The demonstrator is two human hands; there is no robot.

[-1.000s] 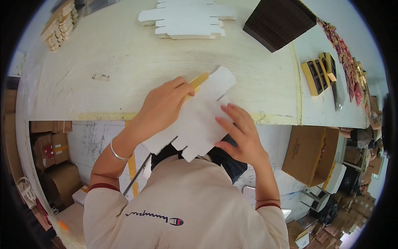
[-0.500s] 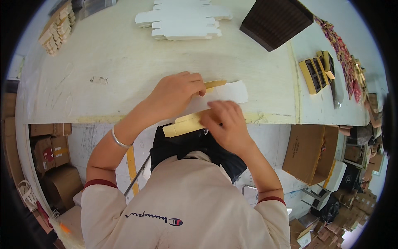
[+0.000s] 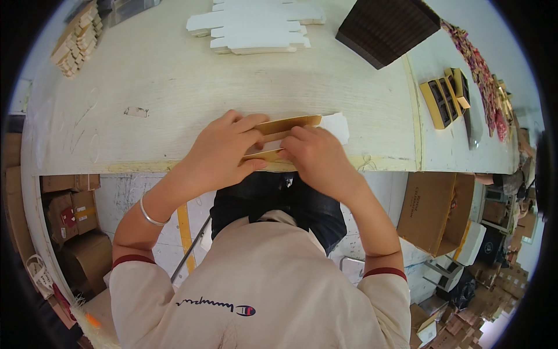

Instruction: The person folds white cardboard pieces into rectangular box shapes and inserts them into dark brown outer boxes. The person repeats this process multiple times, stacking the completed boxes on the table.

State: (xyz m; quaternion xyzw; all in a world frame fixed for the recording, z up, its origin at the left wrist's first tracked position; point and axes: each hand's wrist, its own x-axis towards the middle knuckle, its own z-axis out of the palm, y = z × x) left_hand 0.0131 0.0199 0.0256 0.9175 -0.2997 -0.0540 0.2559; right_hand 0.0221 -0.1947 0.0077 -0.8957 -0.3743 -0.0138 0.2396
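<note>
A small cardboard box [image 3: 293,124], gold inside with a white outside, lies half folded at the table's near edge. Its two long walls stand up, and a white flap [image 3: 336,123] spreads flat at its right end. My left hand [image 3: 229,145] grips the left part, fingers on the far wall and thumb on the near wall. Closed over the near wall, my right hand [image 3: 318,154] has its fingertips bent down inside the box. The left end of the box is hidden behind my left hand.
Flat white box blanks [image 3: 258,26] are stacked at the far middle. Beside them stands a tall dark brown stack [image 3: 386,32]. Gold boxes with dark compartment inserts [image 3: 440,104] sit at the right. Folded pale pieces [image 3: 78,38] lie far left. A large carton [image 3: 427,212] stands below the table.
The near wall of the box has gone from hanging over the table edge to standing up. My left hand now spans both walls; my right fingers have moved inside.
</note>
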